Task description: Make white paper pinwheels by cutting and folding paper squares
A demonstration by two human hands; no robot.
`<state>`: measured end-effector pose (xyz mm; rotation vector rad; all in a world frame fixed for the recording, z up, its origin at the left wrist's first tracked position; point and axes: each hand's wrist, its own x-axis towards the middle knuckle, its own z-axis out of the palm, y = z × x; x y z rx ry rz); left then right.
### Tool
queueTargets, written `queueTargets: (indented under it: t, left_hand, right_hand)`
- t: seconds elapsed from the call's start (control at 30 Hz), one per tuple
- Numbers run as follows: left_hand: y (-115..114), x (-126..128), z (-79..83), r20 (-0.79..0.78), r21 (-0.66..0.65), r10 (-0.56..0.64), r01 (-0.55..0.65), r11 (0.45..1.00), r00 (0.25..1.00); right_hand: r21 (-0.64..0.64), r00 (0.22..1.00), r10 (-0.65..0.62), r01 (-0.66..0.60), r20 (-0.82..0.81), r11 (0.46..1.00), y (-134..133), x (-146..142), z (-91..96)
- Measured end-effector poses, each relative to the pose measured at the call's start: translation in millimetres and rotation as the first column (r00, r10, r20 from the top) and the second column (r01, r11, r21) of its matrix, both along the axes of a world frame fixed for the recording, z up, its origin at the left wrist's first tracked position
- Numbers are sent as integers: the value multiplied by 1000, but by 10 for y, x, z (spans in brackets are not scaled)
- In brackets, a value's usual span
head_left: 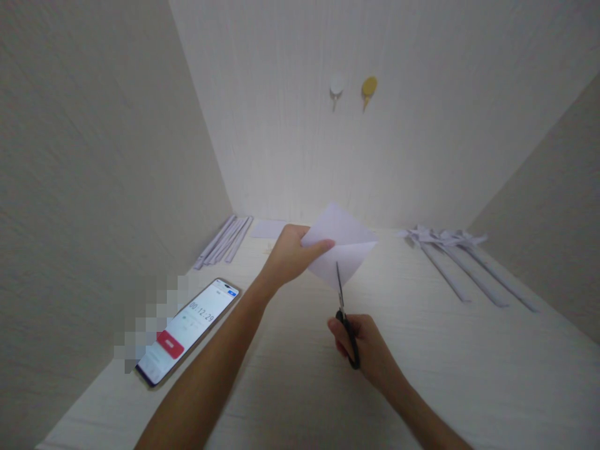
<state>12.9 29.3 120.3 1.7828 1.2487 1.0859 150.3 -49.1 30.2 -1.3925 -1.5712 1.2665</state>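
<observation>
My left hand (289, 255) pinches a folded white sheet of paper (344, 240) by its left corner and holds it above the light wooden table (290, 375). My right hand (365, 347) grips a pair of black-handled scissors (344, 322). The blades point away from me and reach into the lower edge of the paper.
A phone (190, 328) showing a timer and a red button lies at the left. Several rolled paper strips (225, 240) lie at the back left beside a flat slip (267, 229). Several paper pinwheels on sticks (462, 259) lie at the right. Two hooks (351, 90) hang on the back wall.
</observation>
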Motion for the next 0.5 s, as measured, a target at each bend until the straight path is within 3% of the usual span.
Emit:
queueTargets:
  t: [0.5]
  left_hand:
    - [-17, 59, -38, -33, -27, -47, 46, 999, 998]
  right_hand:
    - [41, 1000, -13, 12, 6, 999, -2, 18, 23]
